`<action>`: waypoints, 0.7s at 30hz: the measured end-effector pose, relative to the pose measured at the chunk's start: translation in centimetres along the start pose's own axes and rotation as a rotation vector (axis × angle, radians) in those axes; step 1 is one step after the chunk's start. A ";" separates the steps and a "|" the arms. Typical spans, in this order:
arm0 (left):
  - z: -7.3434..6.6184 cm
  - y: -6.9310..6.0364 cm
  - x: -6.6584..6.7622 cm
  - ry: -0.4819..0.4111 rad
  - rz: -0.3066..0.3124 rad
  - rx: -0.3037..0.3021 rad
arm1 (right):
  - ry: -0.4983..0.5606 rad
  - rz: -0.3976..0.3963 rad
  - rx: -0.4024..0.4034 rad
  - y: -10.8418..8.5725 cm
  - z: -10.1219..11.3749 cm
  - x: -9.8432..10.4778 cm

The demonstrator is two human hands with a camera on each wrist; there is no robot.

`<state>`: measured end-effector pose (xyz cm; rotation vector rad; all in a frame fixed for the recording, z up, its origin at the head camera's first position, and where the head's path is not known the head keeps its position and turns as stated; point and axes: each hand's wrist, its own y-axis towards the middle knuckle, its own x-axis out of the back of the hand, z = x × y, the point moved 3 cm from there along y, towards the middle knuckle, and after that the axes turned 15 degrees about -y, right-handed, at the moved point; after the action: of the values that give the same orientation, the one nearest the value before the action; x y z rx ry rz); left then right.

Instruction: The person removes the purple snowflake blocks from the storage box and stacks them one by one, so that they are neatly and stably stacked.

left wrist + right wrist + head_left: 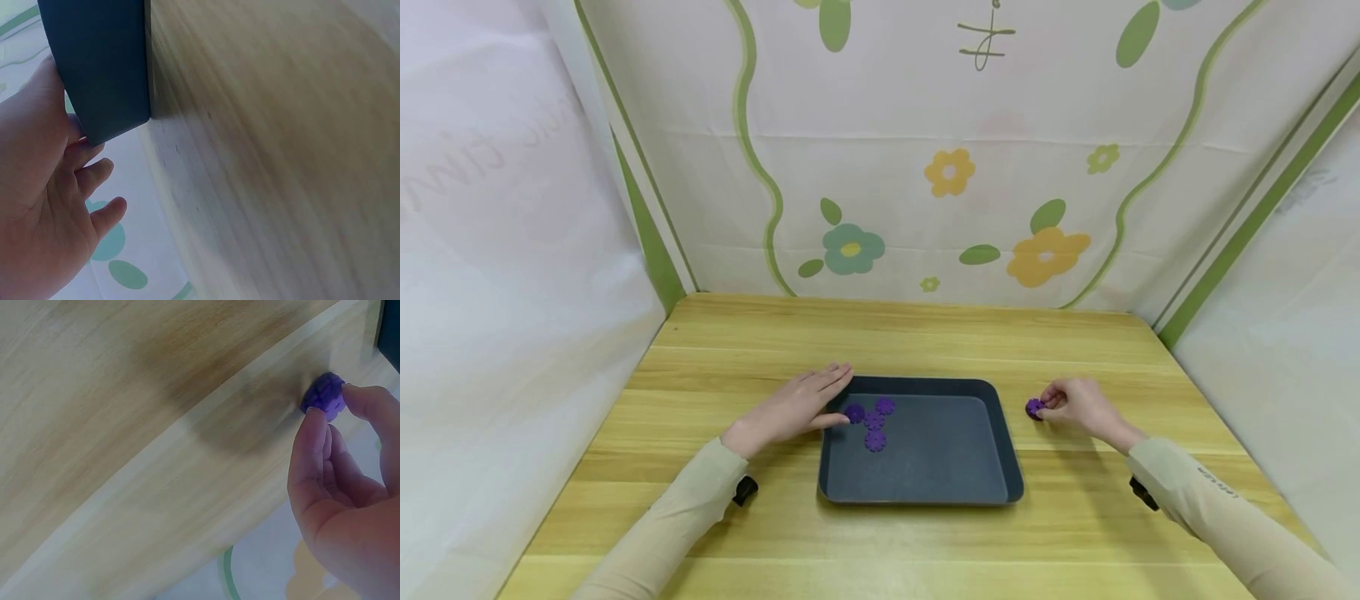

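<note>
A dark grey rectangular tray [936, 454] sits on the wooden table, with several flat purple notched discs [876, 441] in its upper left part. My left hand [797, 407] rests at the tray's left rim. Its fingers reach out fairly straight toward the back corner, and the thumb lies over the rim near a disc. In the left wrist view the left hand [44, 187] is beside the tray's outer wall [103, 69]. Right of the tray, my right hand [1081, 407] pinches purple notched discs [324, 395] between thumb and fingertips, seemingly stacked, just at the tabletop.
The wooden table [917, 542] extends around the tray on all sides. White cloth with printed flowers [880, 167] hangs behind it, and pale cloth panels [497, 292] stand at left and right.
</note>
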<state>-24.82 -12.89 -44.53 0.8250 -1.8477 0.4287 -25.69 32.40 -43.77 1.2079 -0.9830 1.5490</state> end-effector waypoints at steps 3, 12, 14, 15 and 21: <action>0.0 0.0 0.0 -0.004 -0.005 -0.001 | -0.008 -0.005 0.004 0.0 0.0 0.0; 0.1 0.0 -0.1 -0.007 -0.007 -0.004 | -0.007 -0.003 -0.008 0.1 -0.3 -0.3; 0.2 0.0 -0.2 -0.011 -0.010 -0.005 | -0.004 0.003 -0.011 0.1 -0.4 -0.4; 0.2 0.0 -0.2 -0.013 -0.011 -0.007 | -0.003 0.005 -0.012 0.1 -0.4 -0.4; 0.3 0.0 -0.2 -0.013 -0.014 -0.012 | -0.013 0.000 -0.012 0.1 -0.3 -0.3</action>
<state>-24.95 -13.00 -44.81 0.8338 -1.8539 0.4046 -25.84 32.63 -44.17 1.2113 -1.0000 1.5350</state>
